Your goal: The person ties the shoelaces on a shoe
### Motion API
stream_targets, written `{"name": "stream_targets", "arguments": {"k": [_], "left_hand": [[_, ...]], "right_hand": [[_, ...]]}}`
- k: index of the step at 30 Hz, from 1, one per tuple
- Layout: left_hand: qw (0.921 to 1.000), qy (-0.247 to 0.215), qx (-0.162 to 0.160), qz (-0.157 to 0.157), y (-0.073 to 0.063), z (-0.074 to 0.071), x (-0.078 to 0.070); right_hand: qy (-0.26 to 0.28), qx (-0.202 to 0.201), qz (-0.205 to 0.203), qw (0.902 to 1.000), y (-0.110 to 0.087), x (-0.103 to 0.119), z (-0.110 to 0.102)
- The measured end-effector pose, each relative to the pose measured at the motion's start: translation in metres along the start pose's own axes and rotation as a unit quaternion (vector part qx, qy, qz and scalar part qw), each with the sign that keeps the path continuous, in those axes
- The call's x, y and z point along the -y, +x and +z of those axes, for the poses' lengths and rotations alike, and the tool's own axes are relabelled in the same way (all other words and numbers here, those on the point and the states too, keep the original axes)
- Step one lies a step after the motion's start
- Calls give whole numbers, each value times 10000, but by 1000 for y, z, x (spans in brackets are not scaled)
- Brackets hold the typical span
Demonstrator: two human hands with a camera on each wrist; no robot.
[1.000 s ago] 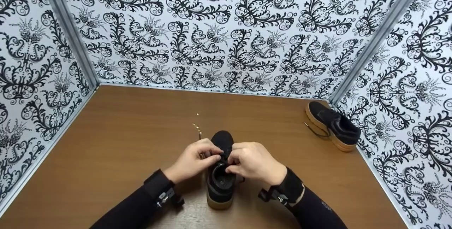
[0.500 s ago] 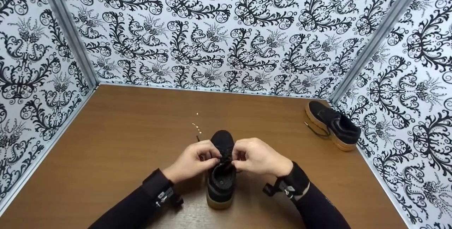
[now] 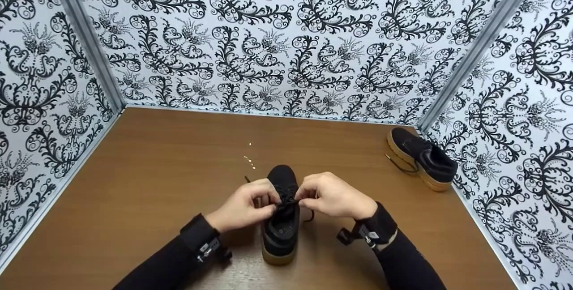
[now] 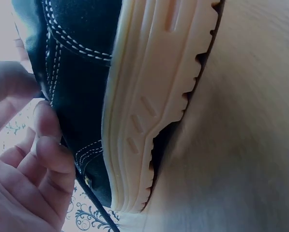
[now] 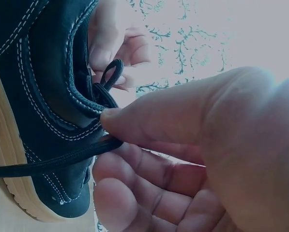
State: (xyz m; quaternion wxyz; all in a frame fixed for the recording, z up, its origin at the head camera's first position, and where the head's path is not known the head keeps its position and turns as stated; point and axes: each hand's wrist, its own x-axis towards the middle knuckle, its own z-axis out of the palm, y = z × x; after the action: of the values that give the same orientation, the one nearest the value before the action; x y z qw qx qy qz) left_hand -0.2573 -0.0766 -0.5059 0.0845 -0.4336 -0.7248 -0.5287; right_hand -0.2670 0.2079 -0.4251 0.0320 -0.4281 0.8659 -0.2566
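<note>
A black shoe [image 3: 278, 247] with white stitching and a tan sole [image 4: 149, 96] stands upright on the table, toe pointing away from me. Over its lacing, my left hand [image 3: 248, 205] pinches the black shoelace from the left side. From the right, my right hand [image 3: 333, 196] holds a lace stretch between thumb and forefinger. In the right wrist view a small lace loop [image 5: 116, 70] rises by the left fingertips, and a lace end [image 5: 52, 162] runs out from the right fingers along the shoe's side. Another lace end [image 3: 247, 178] sticks out beyond the left hand.
A second black shoe [image 3: 441, 164] lies at the table's back right, near the patterned wall [image 3: 528, 115], its lace [image 3: 400, 167] trailing on the wood. Small pale spots [image 3: 249, 160] show on the brown table [image 3: 170, 160] beyond the left hand.
My right hand has drawn away to the right and slightly up, with the shoelace stretched between the hands. A lace end shows right of the shoe. The left hand has barely moved.
</note>
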Motion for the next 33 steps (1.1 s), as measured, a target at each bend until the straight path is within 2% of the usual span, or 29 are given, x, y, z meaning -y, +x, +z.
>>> {"name": "stream_targets", "arguments": {"k": [5,11,14,17,21,23,28,33], "left_hand": [[9997,151,-55,-178,1,3,-3],[9965,495,-589,-332,2,13,-6],[9937,677,-739,-503,2,16,-7],[9910,700,-742,-870,2,16,-8],[9852,498,-633,-1510,2,14,-11],[9826,433,-576,-1709,3,13,-12],[9839,419,-531,-1653,6,12,-14],[9835,-18,-547,-1722,10,12,-13]], "right_hand": [[-3,-44,70,10000,0,1,0],[-52,-71,86,9999,1,2,2],[-64,-61,86,9999,1,2,2],[-71,-47,66,9999,1,2,2],[-79,-27,6,10000,1,2,3],[-69,1,-28,10000,1,1,2],[-55,-11,-72,10000,1,0,2],[-71,-85,-4,9999,1,0,2]]}}
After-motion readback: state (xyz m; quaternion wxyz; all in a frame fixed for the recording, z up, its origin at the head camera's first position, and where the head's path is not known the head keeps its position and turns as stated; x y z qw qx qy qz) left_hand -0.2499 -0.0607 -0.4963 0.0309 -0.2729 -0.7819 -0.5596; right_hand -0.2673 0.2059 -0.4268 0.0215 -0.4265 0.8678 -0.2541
